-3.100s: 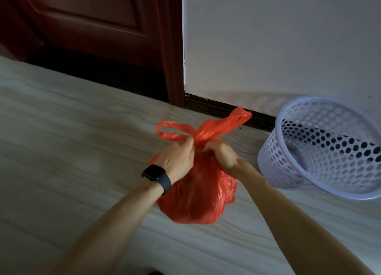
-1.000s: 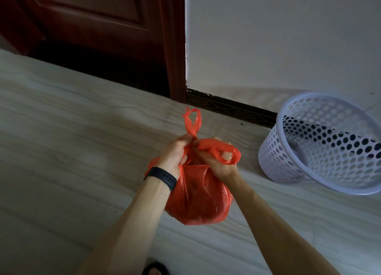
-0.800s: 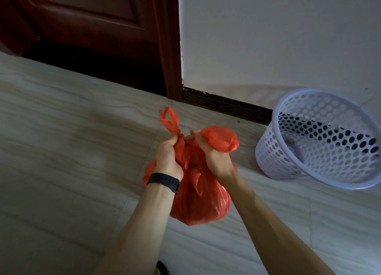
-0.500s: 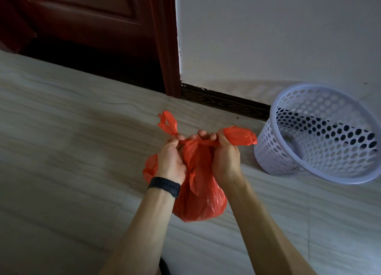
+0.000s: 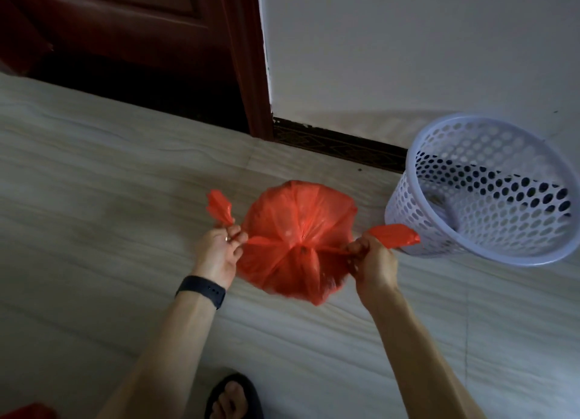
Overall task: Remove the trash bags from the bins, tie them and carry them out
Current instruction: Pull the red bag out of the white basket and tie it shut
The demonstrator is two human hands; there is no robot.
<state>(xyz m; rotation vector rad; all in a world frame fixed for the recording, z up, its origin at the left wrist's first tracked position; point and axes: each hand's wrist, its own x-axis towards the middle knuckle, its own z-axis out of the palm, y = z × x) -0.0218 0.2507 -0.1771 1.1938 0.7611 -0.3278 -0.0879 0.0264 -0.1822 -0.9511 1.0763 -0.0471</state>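
Observation:
A full red trash bag (image 5: 295, 227) hangs in the air in front of me, above the pale floor. Its two handle strips are crossed into a knot at the bag's mouth and stretched out sideways. My left hand (image 5: 219, 252), with a black band on its wrist, grips the left strip. My right hand (image 5: 372, 260) grips the right strip, whose loose end sticks out toward the bin. The white perforated bin (image 5: 489, 195) stands tilted to the right of the bag, against the wall, with no bag in it.
A dark red door and frame (image 5: 248, 57) stand at the back left, a white wall (image 5: 408, 41) with a dark skirting board beside them. My sandalled foot (image 5: 233, 398) shows at the bottom. Something red (image 5: 23, 412) lies at the bottom-left corner.
My hands, close together over the bag's mouth before, have moved apart to left and right. The handle strips are now drawn taut and the bag's top has turned toward me.

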